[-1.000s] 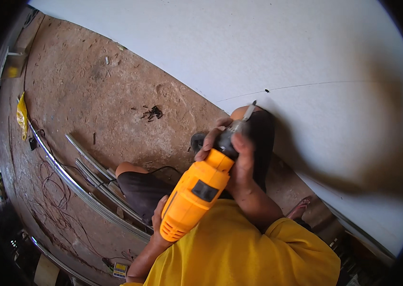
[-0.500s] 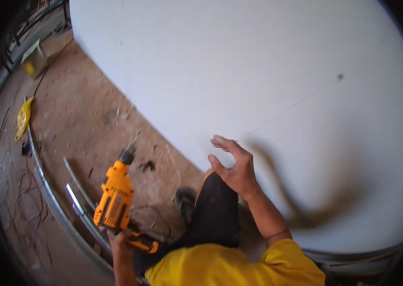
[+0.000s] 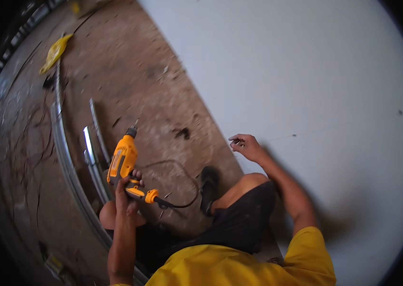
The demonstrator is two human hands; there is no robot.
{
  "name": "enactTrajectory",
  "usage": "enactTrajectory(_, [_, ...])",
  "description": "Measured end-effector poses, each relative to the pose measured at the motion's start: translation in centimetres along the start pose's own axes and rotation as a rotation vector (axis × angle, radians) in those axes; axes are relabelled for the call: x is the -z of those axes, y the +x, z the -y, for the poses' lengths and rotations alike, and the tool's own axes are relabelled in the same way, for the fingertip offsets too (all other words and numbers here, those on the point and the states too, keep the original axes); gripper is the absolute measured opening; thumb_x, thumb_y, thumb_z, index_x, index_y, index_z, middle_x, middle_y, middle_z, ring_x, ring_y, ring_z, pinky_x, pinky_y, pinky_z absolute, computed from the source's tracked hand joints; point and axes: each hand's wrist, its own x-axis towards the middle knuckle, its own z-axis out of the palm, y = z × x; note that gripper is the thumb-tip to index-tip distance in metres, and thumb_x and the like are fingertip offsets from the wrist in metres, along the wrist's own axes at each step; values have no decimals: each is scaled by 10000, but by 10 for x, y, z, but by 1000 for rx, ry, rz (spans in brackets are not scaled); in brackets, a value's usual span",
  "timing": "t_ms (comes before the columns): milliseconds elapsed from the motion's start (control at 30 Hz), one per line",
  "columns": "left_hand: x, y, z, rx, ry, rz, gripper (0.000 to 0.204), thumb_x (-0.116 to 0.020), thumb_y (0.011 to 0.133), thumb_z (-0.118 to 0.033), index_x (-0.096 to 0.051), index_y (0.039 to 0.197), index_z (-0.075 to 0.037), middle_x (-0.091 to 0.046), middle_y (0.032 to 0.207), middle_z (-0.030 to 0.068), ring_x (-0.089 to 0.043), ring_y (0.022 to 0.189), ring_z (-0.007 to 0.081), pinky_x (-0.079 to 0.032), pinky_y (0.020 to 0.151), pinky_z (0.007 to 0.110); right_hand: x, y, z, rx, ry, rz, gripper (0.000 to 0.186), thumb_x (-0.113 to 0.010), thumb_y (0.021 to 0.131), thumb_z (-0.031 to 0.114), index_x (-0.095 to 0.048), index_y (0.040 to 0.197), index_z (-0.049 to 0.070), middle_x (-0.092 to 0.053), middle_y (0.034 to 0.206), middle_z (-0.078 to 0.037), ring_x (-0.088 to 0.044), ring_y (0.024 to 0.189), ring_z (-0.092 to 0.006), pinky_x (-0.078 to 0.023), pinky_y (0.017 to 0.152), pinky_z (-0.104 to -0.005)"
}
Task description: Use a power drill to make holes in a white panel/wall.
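My left hand (image 3: 126,194) is wrapped round the handle of a yellow and black corded drill (image 3: 122,159). The drill is held up over the floor with its bit pointing away from me, and its dark cord loops out from the handle's end. My right hand (image 3: 247,147) is at the left edge of a large white board (image 3: 316,71), fingers bent in toward the thumb. Whatever lies between those fingertips is too small to make out. To the right of that hand, a faint line and a small dark spot (image 3: 294,135) mark the board.
Several metal profiles (image 3: 65,148) lie along the left on the dusty floor (image 3: 130,57). A yellow plastic bag (image 3: 57,51) rests at their far end. My shoe (image 3: 208,188) is beside the board's edge, and a dark scrap (image 3: 182,133) lies on the floor nearby.
My view has shifted, and more of my bent leg shows beside the board. The right hand's fingers have drawn in from a wide spread. The drill stays in my left hand.
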Motion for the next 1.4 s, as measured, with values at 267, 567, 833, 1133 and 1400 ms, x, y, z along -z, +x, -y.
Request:
enactTrajectory(267, [16, -42, 17, -199, 4, -225, 371, -528, 814, -95, -448, 1162, 5, -593, 997, 91, -598, 924, 218, -535, 779, 324, -161, 123, -95, 192, -452, 170, 165, -594, 774, 143, -637, 878, 23, -637, 792, -178, -615, 788, -359, -479, 695, -449])
enactTrajectory(567, [14, -62, 39, -207, -54, -454, 341, -540, 807, -134, -486, 1119, -7, -591, 982, 93, -600, 898, 214, -533, 760, 327, -192, 173, -93, 222, -397, 2, 133, -591, 790, 136, -599, 895, 55, -606, 920, -190, -596, 879, -366, -471, 740, -457])
enactTrajectory(833, [7, -61, 39, -186, 13, -451, 331, -542, 807, -131, -478, 1110, -14, -589, 950, 66, -599, 894, 177, -549, 713, 302, -225, 194, -103, 173, -359, 161, 330, -422, 832, 310, -607, 938, 58, -612, 919, -238, -584, 886, -414, -454, 761, -484])
enactTrajectory(1133, [25, -48, 38, -113, 48, -350, 365, -524, 809, -116, -460, 1154, -17, -587, 963, 59, -592, 937, 191, -549, 724, 326, -159, 150, -52, 274, -182, 66, 245, -686, 681, 222, -606, 776, 12, -644, 754, -140, -624, 698, -305, -484, 615, -372])
enactTrajectory(1400, [-13, -72, 52, -78, 75, -269, 355, -546, 823, -163, -494, 1142, -17, -603, 1040, 66, -598, 961, 186, -523, 733, 306, -55, 106, 48, 130, 305, 1, 199, -683, 649, 33, -593, 822, -10, -532, 651, -15, -501, 602, -84, -452, 561, -251])
